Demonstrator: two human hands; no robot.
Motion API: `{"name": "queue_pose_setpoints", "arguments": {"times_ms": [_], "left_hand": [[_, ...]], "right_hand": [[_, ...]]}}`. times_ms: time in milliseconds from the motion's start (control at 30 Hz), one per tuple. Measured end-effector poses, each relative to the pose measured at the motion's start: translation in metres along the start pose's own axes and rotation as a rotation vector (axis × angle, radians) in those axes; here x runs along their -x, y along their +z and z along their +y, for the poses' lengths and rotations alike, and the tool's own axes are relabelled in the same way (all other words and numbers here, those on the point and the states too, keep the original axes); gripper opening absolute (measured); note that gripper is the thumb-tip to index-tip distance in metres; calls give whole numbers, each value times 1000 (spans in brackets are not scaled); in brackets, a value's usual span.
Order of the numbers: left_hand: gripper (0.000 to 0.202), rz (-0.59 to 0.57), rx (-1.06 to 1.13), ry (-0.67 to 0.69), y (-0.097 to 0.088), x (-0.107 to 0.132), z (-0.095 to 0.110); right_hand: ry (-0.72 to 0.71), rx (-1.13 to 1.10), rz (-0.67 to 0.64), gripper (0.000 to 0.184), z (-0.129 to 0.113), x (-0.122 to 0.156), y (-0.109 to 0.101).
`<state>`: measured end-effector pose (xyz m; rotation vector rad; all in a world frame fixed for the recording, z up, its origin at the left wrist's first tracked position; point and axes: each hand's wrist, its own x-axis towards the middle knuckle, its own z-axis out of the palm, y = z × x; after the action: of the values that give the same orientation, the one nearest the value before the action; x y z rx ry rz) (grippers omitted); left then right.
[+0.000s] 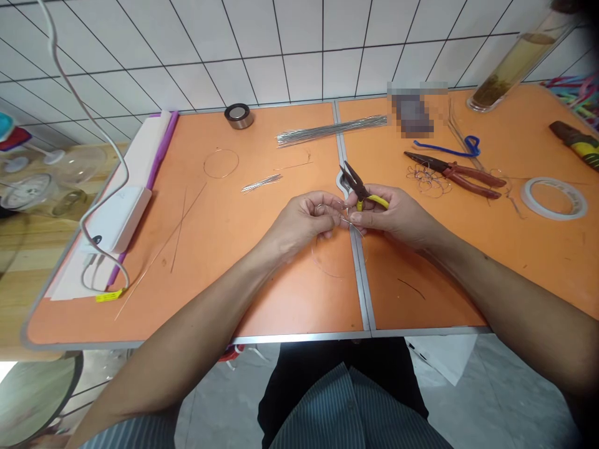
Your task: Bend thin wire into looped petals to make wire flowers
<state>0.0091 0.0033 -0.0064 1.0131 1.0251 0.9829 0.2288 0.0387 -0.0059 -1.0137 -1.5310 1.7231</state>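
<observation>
Over the metal seam of the orange table, my two hands meet at a thin wire (352, 226). My left hand (309, 215) is closed, its thumb and fingers pinching the wire. A faint curved length of wire hangs below it. My right hand (395, 209) is closed too, with small yellow-handled pliers (356, 182) tucked in its fingers, their dark jaws pointing up and away. Its thumb and fingertip are also at the wire; whether they grip it is hard to see. A wire ring (221, 163) and a short bundle of wires (262, 183) lie beyond my left hand.
A long wire bundle (327, 131) and a tape roll (238, 116) lie near the tiled wall. Red-handled pliers (472, 178), tangled wire (428, 181) and a white tape ring (555, 198) are right. A glass cylinder (512, 72) stands back right; a white box (119, 218) with a cable sits left.
</observation>
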Motion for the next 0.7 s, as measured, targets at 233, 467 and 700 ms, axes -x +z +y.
{"name": "queue_pose_setpoints", "arguments": {"times_ms": [233, 467, 700], "left_hand": [[18, -51, 97, -33, -4, 4, 8], [18, -40, 105, -38, -6, 4, 7], [23, -7, 33, -14, 0, 1, -5]], "right_hand": [[-45, -27, 23, 33, 3, 1, 0], [-43, -23, 68, 33, 6, -1, -2], [-45, 7, 109, 33, -1, 2, 9]]}}
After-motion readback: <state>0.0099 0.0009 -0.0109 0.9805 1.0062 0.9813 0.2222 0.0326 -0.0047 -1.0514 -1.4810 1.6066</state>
